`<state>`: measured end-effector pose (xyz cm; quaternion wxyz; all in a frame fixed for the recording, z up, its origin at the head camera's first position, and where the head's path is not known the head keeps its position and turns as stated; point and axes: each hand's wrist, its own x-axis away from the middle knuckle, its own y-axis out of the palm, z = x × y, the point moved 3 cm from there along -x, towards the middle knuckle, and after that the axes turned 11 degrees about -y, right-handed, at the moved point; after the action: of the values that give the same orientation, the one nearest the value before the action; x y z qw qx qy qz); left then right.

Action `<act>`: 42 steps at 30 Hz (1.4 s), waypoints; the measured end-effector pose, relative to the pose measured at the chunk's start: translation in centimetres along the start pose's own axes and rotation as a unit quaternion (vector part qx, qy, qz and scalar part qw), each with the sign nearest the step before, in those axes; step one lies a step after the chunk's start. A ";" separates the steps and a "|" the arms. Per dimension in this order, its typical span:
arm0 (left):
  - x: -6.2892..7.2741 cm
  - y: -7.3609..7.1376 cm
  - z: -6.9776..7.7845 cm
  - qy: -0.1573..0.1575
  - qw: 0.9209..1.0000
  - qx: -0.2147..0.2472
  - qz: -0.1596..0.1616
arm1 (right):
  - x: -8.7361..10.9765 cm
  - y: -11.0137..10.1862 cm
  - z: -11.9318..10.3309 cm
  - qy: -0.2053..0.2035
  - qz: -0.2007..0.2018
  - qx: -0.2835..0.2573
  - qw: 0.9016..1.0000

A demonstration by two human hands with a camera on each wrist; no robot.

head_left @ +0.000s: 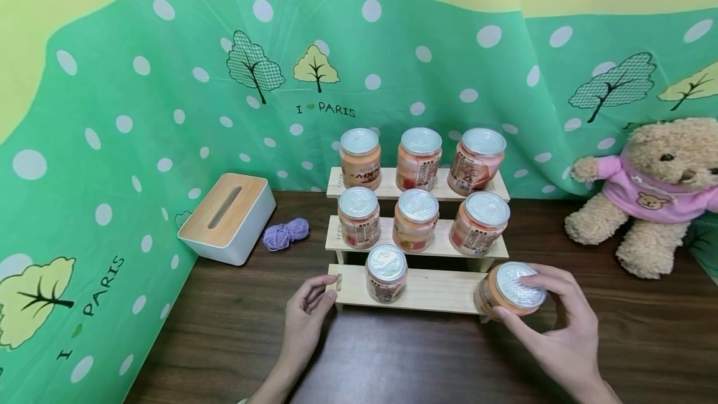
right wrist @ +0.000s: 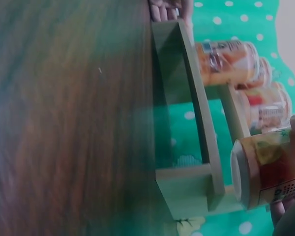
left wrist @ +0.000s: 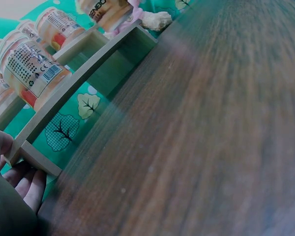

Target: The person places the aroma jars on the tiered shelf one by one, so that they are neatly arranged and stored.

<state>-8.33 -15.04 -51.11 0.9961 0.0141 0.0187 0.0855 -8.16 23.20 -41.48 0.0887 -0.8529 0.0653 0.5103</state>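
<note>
My right hand (head_left: 561,323) grips a jar (head_left: 507,292) with peach-coloured contents and a silvery lid, fingers on the lid and thumb at its side. This jar is at the right end of the front wooden shelf (head_left: 437,292); in the right wrist view its base (right wrist: 239,174) appears slightly apart from the board. With thumb and fingers, my left hand (head_left: 307,317) pinches the left end of that same shelf. Another jar (head_left: 386,274) stands upright on the board, left of its middle.
Behind, a middle shelf (head_left: 387,239) and a back shelf (head_left: 389,191) each bear three similar jars. To the left are a tissue box (head_left: 224,217) with a wooden top and purple yarn (head_left: 286,234). A teddy bear (head_left: 650,204) sits at right, before a green dotted cloth (head_left: 185,92).
</note>
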 end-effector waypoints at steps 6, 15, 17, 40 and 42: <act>0.0 0.1 0.0 -0.013 1.000 0.001 0.000 | 1.3 0.5 0.8 0.042 -0.036 0.018 0.998; 0.1 0.4 0.9 -0.035 0.999 -0.002 0.007 | 2.0 1.7 1.3 0.060 -0.043 0.027 0.997; 0.1 0.4 0.9 -0.036 0.999 -0.001 0.010 | 2.0 2.0 1.3 0.065 -0.043 0.027 0.997; 0.1 0.3 0.9 -0.076 0.997 -0.007 0.017 | 1.6 4.1 1.4 0.057 -0.059 0.065 0.995; 0.1 0.3 0.8 -0.078 0.997 -0.005 0.016 | 1.6 4.4 1.4 0.056 -0.059 0.064 0.995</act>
<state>-8.26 -14.71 -50.27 0.9930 0.0157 -0.0601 0.1005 -9.47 19.17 -43.89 0.1694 -0.8752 0.0519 0.4501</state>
